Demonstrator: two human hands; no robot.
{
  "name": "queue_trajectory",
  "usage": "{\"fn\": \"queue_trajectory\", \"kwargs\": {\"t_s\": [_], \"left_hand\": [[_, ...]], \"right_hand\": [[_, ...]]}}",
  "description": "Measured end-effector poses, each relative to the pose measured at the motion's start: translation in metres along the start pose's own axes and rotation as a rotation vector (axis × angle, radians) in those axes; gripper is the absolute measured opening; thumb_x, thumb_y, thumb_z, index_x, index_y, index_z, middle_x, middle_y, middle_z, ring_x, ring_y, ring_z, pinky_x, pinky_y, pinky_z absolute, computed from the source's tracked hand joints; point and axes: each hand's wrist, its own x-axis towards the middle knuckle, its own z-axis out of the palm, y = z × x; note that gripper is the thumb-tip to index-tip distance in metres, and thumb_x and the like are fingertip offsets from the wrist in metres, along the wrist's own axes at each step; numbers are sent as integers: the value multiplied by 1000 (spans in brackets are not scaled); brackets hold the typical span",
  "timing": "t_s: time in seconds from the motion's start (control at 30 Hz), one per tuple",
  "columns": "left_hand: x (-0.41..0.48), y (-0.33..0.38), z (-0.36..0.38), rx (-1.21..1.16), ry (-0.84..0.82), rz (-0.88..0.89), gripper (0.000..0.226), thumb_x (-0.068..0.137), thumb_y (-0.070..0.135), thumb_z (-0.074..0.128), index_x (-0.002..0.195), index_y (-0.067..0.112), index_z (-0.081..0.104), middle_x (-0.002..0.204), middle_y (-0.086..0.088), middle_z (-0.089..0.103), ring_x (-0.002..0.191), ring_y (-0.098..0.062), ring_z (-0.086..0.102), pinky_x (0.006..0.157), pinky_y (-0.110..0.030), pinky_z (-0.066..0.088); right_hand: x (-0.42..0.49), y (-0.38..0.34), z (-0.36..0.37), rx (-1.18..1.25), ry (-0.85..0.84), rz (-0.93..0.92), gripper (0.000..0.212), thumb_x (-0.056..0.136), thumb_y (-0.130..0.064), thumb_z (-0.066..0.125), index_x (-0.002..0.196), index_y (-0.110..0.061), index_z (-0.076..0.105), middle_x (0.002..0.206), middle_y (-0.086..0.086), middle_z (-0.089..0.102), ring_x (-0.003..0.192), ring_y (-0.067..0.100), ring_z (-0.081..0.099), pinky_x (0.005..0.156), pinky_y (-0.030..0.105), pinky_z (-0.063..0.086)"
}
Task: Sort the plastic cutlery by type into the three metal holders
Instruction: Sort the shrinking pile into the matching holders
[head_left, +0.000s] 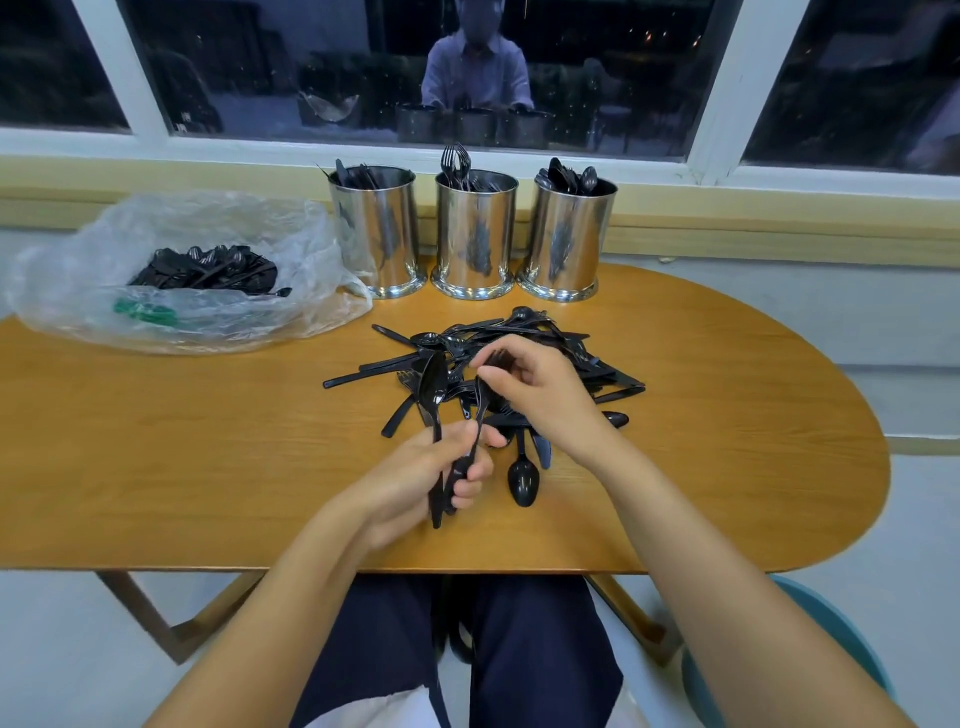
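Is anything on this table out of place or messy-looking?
Nothing looks broken. The untidy part is the tangled pile of black cutlery on the table, types all mixed, with one spoon jutting out at its near edge. More cutlery sits heaped in the slumped plastic bag.

The left hand (415, 483), the right hand (540, 395) and both forearms (675, 525) are bare. Plain dark navy trousers (540, 654) cover the legs. A strip of white cloth (363, 713) shows over the lap at the bottom edge.
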Motion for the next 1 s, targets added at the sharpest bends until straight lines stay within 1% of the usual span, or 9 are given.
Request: {"fn": "queue_trajectory", "kwargs": {"t_s": [0.07,0.13,0.27,0.4,0.57,0.73,0.87,0.93,1.0], "left_hand": [[-2,-1,1,104,-7,-2,34,104,33,41,115,7,60,73,-1,56,62,-12,48,62,-25,44],[-1,-3,1,117,17,-1,31,103,30,41,110,7,61,77,-2,60,63,-12,52,63,-27,47],[1,-4,-14,-146,185,15,25,106,20,36,105,5,57,64,3,44,47,-5,33,43,-17,33],[-1,-3,-34,-277,290,47,24,106,20,36,112,6,54,60,4,40,43,-3,31,39,-16,30],[0,-4,-40,-360,306,58,22,106,20,36,108,7,54,61,3,39,42,-3,30,38,-16,29],[-1,-6,-38,-381,329,49,22,105,20,38,108,6,55,60,3,39,41,-3,30,38,-16,28],[-6,-5,-40,-397,345,55,26,93,30,54,106,8,57,59,5,37,42,-2,29,39,-15,26],[-8,-2,-38,-366,345,37,38,82,39,63,106,10,57,60,6,37,43,-2,29,41,-15,25],[-7,-1,-35,-348,312,16,55,71,48,73,108,12,56,61,6,37,45,-3,28,42,-16,25]], "right_hand": [[-2,1,4,-9,-10,-33,9,94,-15,61,98,-17,69,86,5,67,77,31,58,72,44,50],[-3,2,8,-23,-9,-47,13,93,-15,62,103,-20,69,88,-1,68,75,22,61,73,36,52],[-14,19,0,-55,76,-19,24,93,-7,60,113,-19,66,88,-11,63,72,-1,56,71,13,45],[-37,50,-20,-323,-73,50,34,91,0,60,110,-27,67,95,-18,59,76,2,55,74,16,44],[-50,59,-21,-503,-353,-17,49,92,2,54,120,-37,63,120,-26,49,108,-2,37,93,15,31],[-40,49,-10,-632,-398,-205,31,94,-9,55,113,-29,68,118,-17,58,106,3,43,87,32,47],[-25,37,-1,-388,-148,-256,28,93,-4,51,111,-16,69,109,-10,56,103,2,52,90,23,46],[-16,18,-3,-124,71,-227,24,94,-2,53,110,-14,67,98,-11,58,88,1,57,79,19,48],[-6,-5,-8,139,156,-135,18,96,-4,53,109,-15,60,87,-8,62,73,4,58,67,21,49]]}}
